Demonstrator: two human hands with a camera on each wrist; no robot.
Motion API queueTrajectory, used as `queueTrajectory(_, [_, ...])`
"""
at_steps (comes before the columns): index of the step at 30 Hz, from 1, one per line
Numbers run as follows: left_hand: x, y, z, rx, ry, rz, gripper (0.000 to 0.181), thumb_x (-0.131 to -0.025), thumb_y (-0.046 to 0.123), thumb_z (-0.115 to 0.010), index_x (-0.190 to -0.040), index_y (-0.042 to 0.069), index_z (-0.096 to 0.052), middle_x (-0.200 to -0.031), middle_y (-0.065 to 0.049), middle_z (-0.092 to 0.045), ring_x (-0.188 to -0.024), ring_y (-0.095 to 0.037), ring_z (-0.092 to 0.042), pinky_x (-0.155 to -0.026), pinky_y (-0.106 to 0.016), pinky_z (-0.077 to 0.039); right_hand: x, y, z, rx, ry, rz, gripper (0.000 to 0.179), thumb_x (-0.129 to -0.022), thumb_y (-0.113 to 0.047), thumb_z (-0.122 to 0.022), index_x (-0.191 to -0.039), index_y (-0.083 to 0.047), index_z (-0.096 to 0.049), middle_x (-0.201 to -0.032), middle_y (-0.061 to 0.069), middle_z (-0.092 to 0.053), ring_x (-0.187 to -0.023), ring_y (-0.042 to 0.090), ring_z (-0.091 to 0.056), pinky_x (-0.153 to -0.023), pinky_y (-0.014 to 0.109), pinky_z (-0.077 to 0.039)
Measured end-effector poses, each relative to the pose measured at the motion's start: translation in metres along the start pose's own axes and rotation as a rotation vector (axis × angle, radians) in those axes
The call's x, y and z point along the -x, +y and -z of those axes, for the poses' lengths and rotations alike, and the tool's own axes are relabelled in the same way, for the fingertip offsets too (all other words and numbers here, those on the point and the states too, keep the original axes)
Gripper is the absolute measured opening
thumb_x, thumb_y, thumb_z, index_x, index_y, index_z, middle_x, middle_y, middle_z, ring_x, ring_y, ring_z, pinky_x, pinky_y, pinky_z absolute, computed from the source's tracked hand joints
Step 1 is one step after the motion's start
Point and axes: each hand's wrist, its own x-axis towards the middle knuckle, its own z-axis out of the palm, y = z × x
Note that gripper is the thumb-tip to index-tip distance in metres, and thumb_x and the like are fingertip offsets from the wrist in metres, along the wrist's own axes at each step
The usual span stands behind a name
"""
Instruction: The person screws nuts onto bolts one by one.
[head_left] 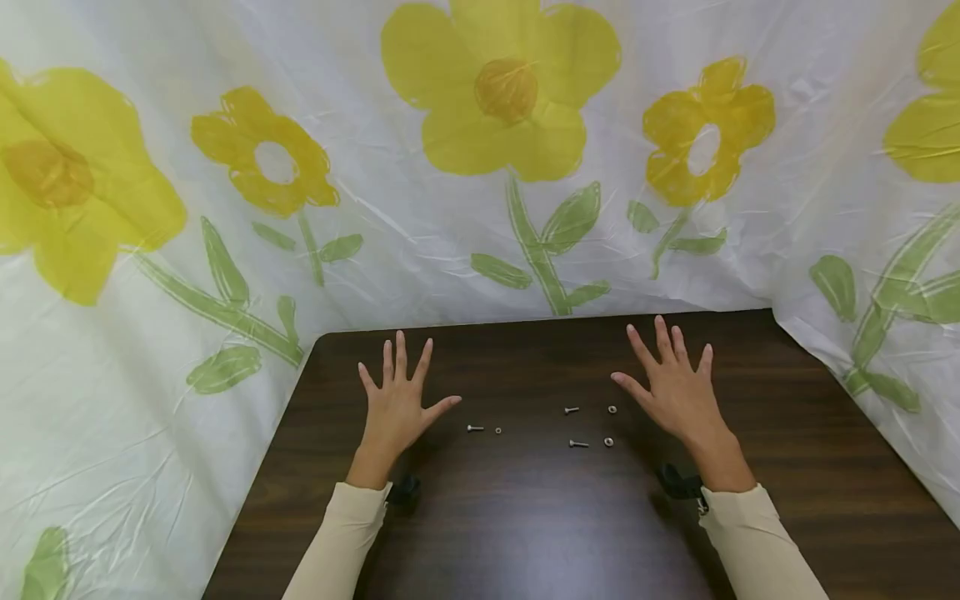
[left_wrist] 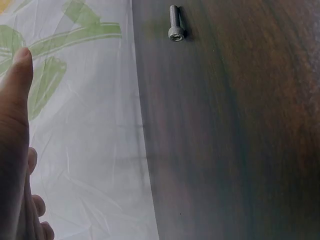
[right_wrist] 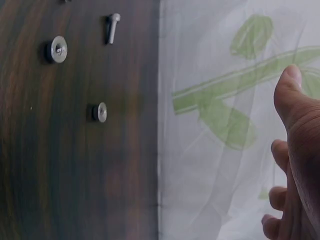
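Head view shows your left hand and right hand over the table, fingers spread, pinching nothing. Right of your left hand lie the left bolt and left ring; farther right, the far bolt beside the far ring, the near bolt beside the near ring. A brushing hand could roll these away or mix neighbouring pairs.

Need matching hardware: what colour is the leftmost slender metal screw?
Silver-grey; the screw shows best in the left wrist view.
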Motion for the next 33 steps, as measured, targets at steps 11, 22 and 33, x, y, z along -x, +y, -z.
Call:
queueTrajectory(11, [0.007,0.003,0.001,-0.011,-0.087,-0.032,0.087,-0.093,0.069,-0.056,-0.161,0.022,-0.029,-0.165,-0.025,-0.017,-0.153,-0.038,-0.018,-0.116,-0.069,-0.020,0.003,-0.040,-0.010,-0.069,0.100,0.172,0.084,-0.096,-0.047,-0.068,-0.160,-0.010,-0.028,-0.163,0.027,-0.024,-0.147,0.045,-0.029,-0.113,0.067,-0.028])
queueTrajectory(22, [0.023,0.011,0.000,0.106,-0.054,-0.161,0.043,-0.091,0.040,-0.076,-0.125,0.013,-0.072,-0.122,-0.014,-0.070,-0.110,-0.033,-0.066,-0.086,-0.049,-0.057,0.008,-0.098,-0.043,-0.267,0.156,0.306,0.040,-0.082,-0.019,-0.087,-0.118,-0.007,-0.074,-0.096,0.003,-0.074,-0.071,0.015,-0.063,-0.058,0.030,-0.051])
queueTrajectory(33, [0.030,0.018,-0.004,0.150,-0.097,-0.160,0.035,-0.088,0.039,-0.080,-0.114,0.015,-0.077,-0.098,-0.004,-0.071,-0.088,-0.023,-0.065,-0.068,-0.038,-0.058,0.003,-0.122,-0.063,-0.285,0.025,0.304,0.033,-0.080,-0.020,-0.088,-0.110,-0.009,-0.078,-0.077,-0.012,-0.066,-0.063,0.005,-0.055,-0.055,0.024,-0.045])
